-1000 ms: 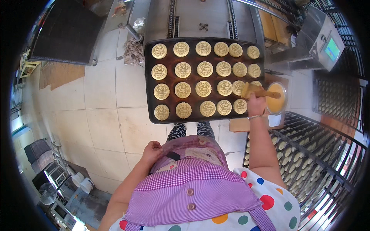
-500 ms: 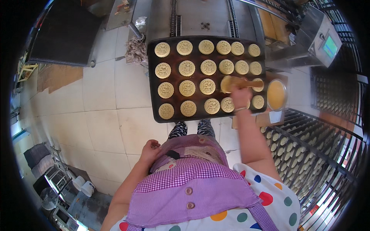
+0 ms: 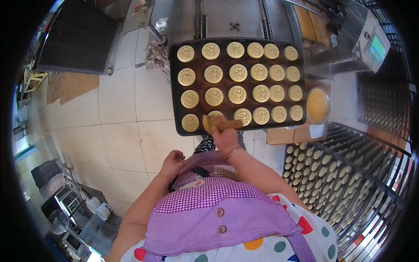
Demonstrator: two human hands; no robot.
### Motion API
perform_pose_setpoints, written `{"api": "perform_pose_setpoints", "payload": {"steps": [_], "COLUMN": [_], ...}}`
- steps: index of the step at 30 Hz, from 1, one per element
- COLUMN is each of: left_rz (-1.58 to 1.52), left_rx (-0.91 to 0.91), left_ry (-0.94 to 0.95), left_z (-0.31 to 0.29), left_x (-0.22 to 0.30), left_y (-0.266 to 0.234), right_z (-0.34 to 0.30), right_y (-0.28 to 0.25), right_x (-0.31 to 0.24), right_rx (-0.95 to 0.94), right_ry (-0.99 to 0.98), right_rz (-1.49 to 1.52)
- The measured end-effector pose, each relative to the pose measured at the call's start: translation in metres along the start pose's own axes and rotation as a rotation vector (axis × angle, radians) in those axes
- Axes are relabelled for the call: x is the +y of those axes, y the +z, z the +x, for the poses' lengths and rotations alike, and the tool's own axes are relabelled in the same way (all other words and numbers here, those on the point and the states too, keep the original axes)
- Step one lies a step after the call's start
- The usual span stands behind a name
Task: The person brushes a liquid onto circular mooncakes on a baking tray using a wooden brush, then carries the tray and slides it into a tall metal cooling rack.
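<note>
A dark baking tray (image 3: 198, 102) carries rows of round, pale yellow mooncakes (image 3: 238, 73) with stamped tops and scalloped edges. At the tray's near edge, my right hand (image 3: 225, 139) is closed around the wooden handle of a pastry brush (image 3: 229, 125). The bristles lie over a mooncake in the nearest row, second from the left, and partly hide it. My left hand (image 3: 173, 162) is beside the apron, below the tray, its fingers loosely curled and nothing visible in them. A round bowl of yellow liquid (image 3: 318, 106) stands just right of the tray.
Beyond the tray is a metal machine bed with chain tracks (image 3: 235, 26). A control box with a green screen (image 3: 376, 48) stands at the far right. Below it, a rack (image 3: 349, 153) holds many more mooncakes. A dark panel (image 3: 74, 37) is at the far left.
My right hand has swept the brush left and nearer, from the right part of the tray to the second mooncake of the nearest row. My left hand has stayed beside the apron.
</note>
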State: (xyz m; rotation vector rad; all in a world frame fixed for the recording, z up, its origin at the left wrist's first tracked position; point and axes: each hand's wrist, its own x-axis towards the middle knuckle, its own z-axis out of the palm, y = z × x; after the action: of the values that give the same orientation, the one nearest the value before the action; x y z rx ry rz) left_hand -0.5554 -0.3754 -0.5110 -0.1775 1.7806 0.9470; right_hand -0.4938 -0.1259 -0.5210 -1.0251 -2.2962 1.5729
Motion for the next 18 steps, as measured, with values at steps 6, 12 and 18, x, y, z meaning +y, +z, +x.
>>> {"api": "perform_pose_setpoints", "payload": {"steps": [6,12,18], "left_rz": [0.036,0.084,0.019], "left_rx": [0.022,0.012,0.037], "left_ry": [-0.043,-0.038,-0.003], "left_z": [-0.003,0.002,0.005], "left_x": [-0.018,-0.014,0.006], "left_y": [0.001,0.005,0.012], "right_z": [0.026,0.016,0.017], "right_y": [-0.175,-0.165,-0.139], "right_x": [0.053,0.095,0.064], "right_rx": [0.441,0.362,0.237], "right_ry": [0.209,0.197,-0.137], "right_rz": [-0.396,0.037,-0.190]}}
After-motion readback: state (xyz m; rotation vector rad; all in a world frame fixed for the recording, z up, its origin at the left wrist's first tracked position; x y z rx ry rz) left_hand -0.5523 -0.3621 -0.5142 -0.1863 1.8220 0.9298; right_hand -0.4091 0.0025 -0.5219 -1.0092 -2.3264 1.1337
